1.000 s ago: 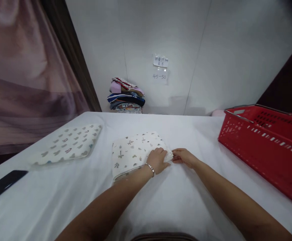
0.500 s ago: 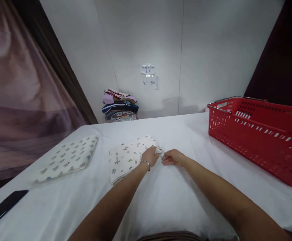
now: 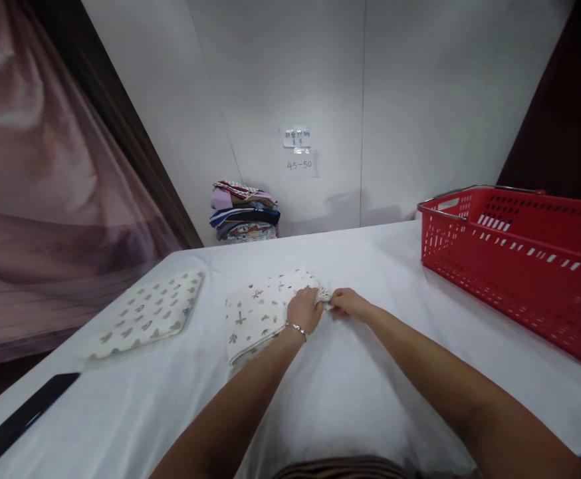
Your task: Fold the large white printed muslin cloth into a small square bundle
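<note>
A folded white cloth (image 3: 255,313) printed with small plant-like motifs lies flat on the white-covered table. Its right end is gathered into a bunch. My left hand (image 3: 304,310), with a bracelet at the wrist, is closed around this gathered end. Just to the right, my right hand (image 3: 348,303) pinches the tip of the bunch, its fingers closed and partly hidden from view. Farther left rests another folded cloth (image 3: 153,313), white with grey-green shapes, which neither hand touches.
A red plastic basket (image 3: 514,279) with metal handles stands at the right. Behind the table's far edge is a stack of folded fabrics (image 3: 244,213) below wall labels (image 3: 300,161). A dark flat object (image 3: 26,416) lies at the front left; a pinkish curtain (image 3: 71,199) hangs beside the table.
My right hand's fingers, apart before, have closed on the tip of the gathered cloth. My left hand keeps its grip. The whole view has shifted slightly.
</note>
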{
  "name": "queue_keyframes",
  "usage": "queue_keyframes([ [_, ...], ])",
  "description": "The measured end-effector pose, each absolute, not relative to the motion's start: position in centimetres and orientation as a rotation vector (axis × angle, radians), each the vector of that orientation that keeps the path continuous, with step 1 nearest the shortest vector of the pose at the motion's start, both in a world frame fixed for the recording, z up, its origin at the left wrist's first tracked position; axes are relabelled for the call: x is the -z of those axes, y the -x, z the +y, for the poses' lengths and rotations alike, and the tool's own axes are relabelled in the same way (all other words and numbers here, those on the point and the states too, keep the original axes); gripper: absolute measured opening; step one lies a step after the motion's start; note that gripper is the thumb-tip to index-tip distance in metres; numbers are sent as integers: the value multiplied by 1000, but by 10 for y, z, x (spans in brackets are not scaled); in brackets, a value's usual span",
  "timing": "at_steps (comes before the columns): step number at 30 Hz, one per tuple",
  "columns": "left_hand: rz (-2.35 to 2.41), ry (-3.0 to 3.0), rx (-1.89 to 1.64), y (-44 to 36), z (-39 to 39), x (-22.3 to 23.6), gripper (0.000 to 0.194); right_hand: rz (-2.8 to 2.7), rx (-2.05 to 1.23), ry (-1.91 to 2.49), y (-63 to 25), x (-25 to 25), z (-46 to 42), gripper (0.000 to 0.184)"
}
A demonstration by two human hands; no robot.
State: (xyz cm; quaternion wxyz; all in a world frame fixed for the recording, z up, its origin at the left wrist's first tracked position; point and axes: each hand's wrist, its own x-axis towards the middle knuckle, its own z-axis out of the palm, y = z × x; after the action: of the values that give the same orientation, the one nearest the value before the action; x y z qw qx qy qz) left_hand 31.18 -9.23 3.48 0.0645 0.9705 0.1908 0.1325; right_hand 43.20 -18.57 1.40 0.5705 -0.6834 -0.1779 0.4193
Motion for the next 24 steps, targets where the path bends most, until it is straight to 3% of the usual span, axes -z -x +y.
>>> queue_keyframes([
  [5,532,-2968,-273,-311,-105,-33,30,-340,-975,1442,-426,-4,-196,11],
  [18,492,-2982,-349,-308,-117,-24,27,-323,-932,1301,-413,-2,-213,20],
  [24,514,-2947,-301,-309,-128,-19,24,-386,-902,1446,-409,1,-215,52],
])
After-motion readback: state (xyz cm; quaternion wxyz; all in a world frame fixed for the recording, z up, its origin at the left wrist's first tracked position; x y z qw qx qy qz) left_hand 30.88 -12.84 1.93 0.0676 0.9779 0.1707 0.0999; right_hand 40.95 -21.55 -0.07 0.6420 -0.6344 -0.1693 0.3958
